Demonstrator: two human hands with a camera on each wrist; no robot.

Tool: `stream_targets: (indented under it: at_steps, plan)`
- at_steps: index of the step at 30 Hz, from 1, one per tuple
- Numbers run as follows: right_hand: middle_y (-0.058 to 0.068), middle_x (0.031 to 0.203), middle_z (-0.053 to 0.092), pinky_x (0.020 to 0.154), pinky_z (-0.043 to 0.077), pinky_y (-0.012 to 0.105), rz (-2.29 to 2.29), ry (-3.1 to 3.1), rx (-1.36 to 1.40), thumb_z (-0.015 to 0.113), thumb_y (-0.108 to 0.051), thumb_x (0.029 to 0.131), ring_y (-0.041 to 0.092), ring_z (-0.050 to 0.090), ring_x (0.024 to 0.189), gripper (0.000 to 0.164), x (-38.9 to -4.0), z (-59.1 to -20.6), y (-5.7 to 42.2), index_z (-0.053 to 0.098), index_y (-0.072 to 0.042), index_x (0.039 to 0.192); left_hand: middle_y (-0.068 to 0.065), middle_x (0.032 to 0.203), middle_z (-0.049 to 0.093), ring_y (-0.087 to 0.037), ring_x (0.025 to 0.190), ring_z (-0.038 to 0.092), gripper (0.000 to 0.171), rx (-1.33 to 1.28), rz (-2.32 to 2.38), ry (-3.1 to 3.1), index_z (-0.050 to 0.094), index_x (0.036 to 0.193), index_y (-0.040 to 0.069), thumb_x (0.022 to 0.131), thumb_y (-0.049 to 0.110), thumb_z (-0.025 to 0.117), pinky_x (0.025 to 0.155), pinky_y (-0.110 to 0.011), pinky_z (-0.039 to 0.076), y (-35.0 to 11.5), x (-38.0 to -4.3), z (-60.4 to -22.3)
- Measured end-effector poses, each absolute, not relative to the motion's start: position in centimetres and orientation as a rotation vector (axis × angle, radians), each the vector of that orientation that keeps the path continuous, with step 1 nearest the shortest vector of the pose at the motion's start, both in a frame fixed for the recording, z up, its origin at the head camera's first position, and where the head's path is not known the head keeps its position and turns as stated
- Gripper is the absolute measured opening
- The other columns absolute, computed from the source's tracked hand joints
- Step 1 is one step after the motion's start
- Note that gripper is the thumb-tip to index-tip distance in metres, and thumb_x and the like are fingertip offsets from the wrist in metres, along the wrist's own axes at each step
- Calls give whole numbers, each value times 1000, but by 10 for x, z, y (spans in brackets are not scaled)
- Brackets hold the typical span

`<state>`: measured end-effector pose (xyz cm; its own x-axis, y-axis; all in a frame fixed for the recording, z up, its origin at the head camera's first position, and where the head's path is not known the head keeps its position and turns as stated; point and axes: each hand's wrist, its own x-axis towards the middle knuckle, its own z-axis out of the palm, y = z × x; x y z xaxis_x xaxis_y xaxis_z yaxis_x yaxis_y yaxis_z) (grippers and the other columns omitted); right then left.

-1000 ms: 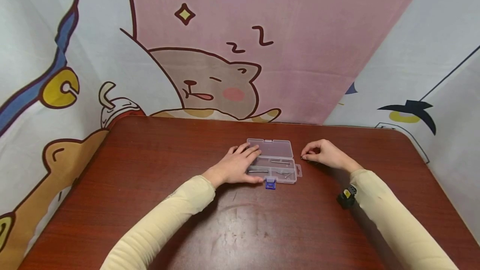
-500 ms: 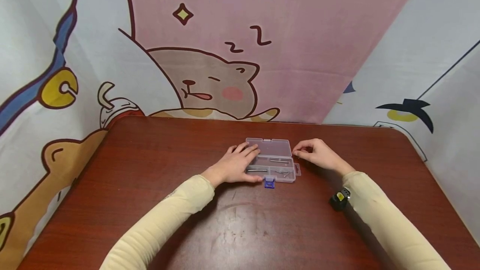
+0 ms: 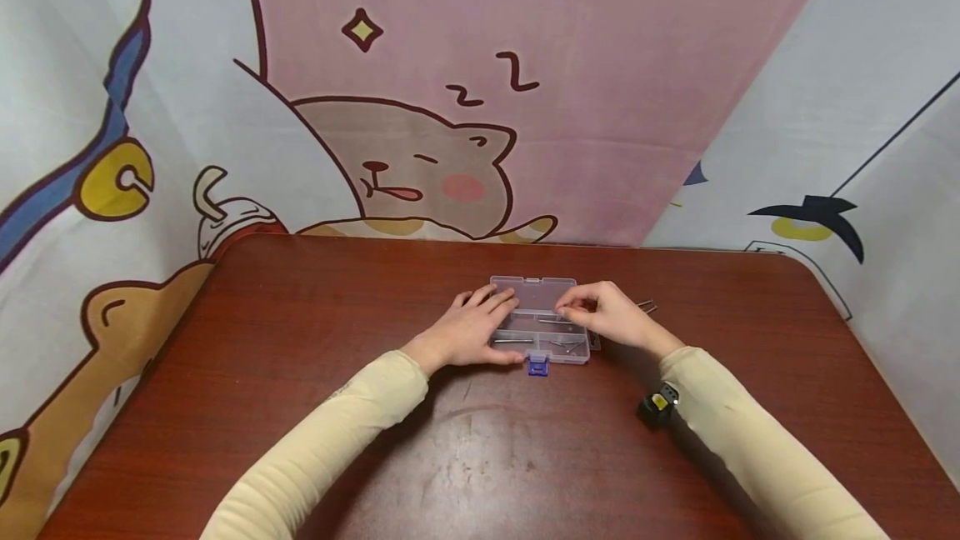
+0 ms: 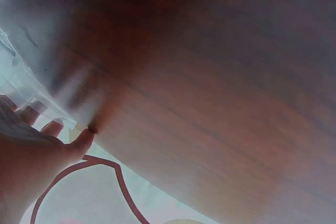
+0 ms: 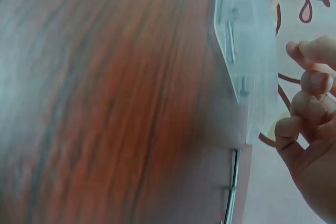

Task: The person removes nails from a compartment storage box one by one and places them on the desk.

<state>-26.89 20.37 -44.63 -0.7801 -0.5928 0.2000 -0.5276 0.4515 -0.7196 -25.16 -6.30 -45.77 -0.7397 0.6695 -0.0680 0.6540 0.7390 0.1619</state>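
Observation:
A clear plastic compartment box [image 3: 551, 350] lies with its lid [image 3: 536, 294] folded back and a blue latch [image 3: 537, 367] at its front. Thin metal pieces like screws or nails [image 3: 513, 341] lie in its compartments. My left hand [image 3: 471, 327] rests over the box's left side, fingers spread toward the lid. Above the box's back right part, my right hand [image 3: 607, 313] pinches thumb and forefinger together on a small piece, mostly hidden by the fingertips. In the right wrist view, the curled fingers [image 5: 315, 103] are beside the box's edge.
Slim metal rods [image 3: 647, 307] like those in the box lie on the brown table [image 3: 480, 457] just beyond my right hand. A clear hang tab [image 3: 595, 341] sticks out from the box's right end. A printed cloth [image 3: 585, 107] hangs behind the table.
My right hand has moved left from the table beside the box to above its back right part, uncovering the rods behind it. My left hand stays on the box.

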Motion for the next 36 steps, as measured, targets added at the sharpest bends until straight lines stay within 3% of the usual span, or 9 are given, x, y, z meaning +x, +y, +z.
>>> stream_targets:
  at_steps: [4,11,22,36]
  plan:
    - [-10,67,53,53,37,23,-1252,2590,-1086,70,-3,87,6,45,60,5,-269,-448,195,74,-5,90,-3,157,26,-28,143,18,92,1078,197,2817,33,151,13,83,73,52,108,-50,23,-63,-252,-458]
    - [-10,80,64,61,43,25,-1214,2594,-1175,73,-2,84,8,51,70,9,-272,-454,183,75,-9,90,-3,157,26,-28,143,17,93,1069,195,2806,32,152,13,83,73,51,108,-50,22,-62,-251,-457]
    - [-9,72,48,56,36,26,-1048,2603,-1167,78,-8,81,9,39,64,11,-277,-457,174,80,-13,91,-2,158,24,-28,143,16,92,1072,184,2807,31,152,14,84,74,50,108,-50,23,-62,-252,-458]
    - [-7,76,43,57,32,24,-862,2568,-1227,79,-10,81,8,36,65,12,-287,-452,168,80,-15,92,-3,158,24,-27,144,15,92,1073,188,2805,31,152,15,84,74,49,109,-50,21,-64,-253,-460]
